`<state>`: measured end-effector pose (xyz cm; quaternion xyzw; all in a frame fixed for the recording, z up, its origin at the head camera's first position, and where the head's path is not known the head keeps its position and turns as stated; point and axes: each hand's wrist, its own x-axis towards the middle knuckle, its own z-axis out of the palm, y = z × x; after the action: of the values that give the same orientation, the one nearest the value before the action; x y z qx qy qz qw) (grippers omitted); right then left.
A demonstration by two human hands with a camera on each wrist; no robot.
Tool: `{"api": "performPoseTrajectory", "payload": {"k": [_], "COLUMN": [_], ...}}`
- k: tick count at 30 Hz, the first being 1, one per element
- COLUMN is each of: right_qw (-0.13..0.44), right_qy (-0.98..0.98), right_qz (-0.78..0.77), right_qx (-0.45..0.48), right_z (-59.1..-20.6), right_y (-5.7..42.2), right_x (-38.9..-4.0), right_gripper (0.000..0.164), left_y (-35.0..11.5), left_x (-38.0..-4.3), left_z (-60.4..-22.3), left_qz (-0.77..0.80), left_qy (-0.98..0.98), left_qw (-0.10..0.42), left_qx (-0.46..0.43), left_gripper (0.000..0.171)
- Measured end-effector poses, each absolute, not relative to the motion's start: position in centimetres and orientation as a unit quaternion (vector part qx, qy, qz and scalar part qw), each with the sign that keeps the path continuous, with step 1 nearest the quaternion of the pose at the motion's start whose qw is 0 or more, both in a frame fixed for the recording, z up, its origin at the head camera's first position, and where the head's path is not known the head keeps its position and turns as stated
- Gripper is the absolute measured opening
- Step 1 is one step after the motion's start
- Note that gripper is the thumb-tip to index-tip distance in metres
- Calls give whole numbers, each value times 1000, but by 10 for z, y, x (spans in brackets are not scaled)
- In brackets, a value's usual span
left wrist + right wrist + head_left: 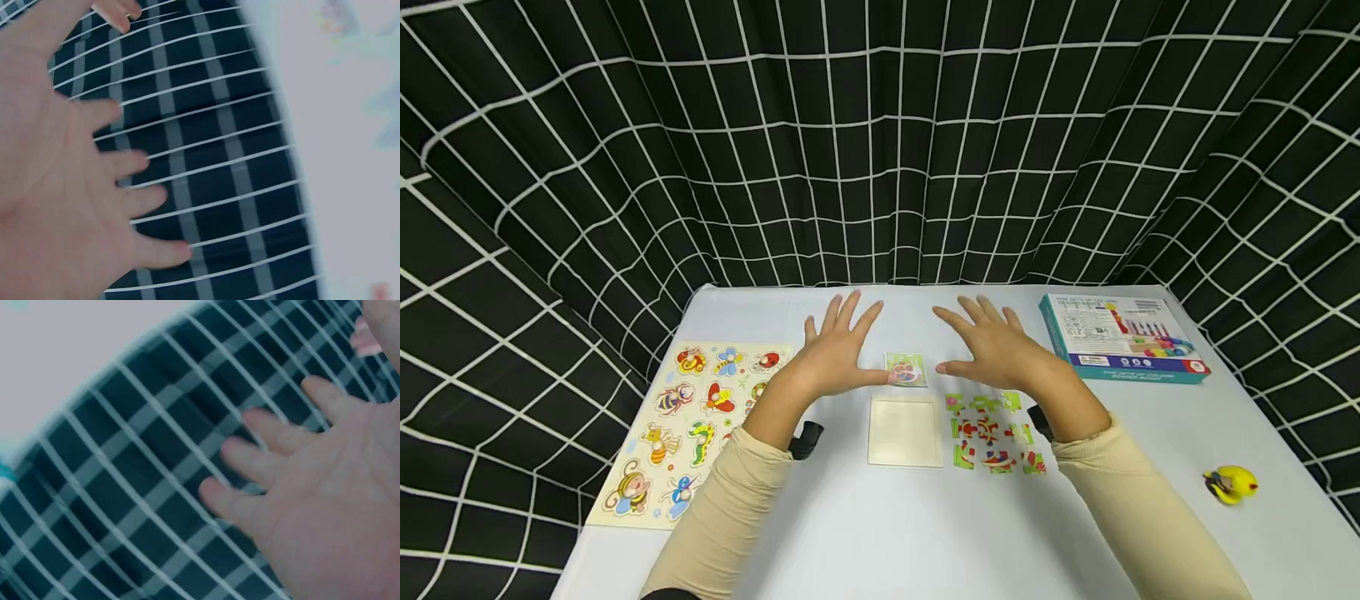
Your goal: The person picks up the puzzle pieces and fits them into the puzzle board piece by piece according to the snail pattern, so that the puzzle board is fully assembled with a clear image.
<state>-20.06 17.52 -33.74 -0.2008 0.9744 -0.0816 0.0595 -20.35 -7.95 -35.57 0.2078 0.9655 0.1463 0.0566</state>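
Both hands are held up over the table with fingers spread, and neither holds anything. In the head view my left hand [838, 354] is left of centre, its thumb tip overlapping a small picture card [906, 367]. My right hand [996, 346] mirrors it on the other side of that card. Below the card lies a square cream puzzle frame [906, 431] with a bare inside. Right of the frame, loose jigsaw pieces [997, 458] in green, red and white lie in rows. The wrist views show the left palm [56, 187] and the right palm [337, 506] with fingers extended.
A wooden board of insect pictures [655, 400] lies on the left, partly behind the left arm. At the back right is a teal-edged toy box [1131, 337]. A small yellow toy [1231, 483] sits near the right edge. A black checked curtain [895, 150] hangs behind the table.
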Motion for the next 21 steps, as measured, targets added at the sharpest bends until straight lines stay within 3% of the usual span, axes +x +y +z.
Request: {"api": "performPoseTrajectory", "payload": {"k": [5,8,14,21], "right_qw": [84,81,55,60], "right_qy": [965,964,966,968], "right_qz": [-91,-98,-117,-109], "right_qx": [-231,-232,-225,-218], "right_z": [-392,-421,-446,-452], "right_y": [187,190,192,195], "right_x": [-206,-209,-211,-207], "right_gripper": [67,54,35,30], "left_y": [-90,-93,-91,-85], "left_x": [-194,-186,-182,-180], "left_z": [-412,-438,-459,-463], "left_qz": [151,155,158,167], "left_qy": [948,942,943,936], "left_qw": [166,206,219,233], "left_qx": [225,213,196,202], "left_gripper": [105,105,100,99]}}
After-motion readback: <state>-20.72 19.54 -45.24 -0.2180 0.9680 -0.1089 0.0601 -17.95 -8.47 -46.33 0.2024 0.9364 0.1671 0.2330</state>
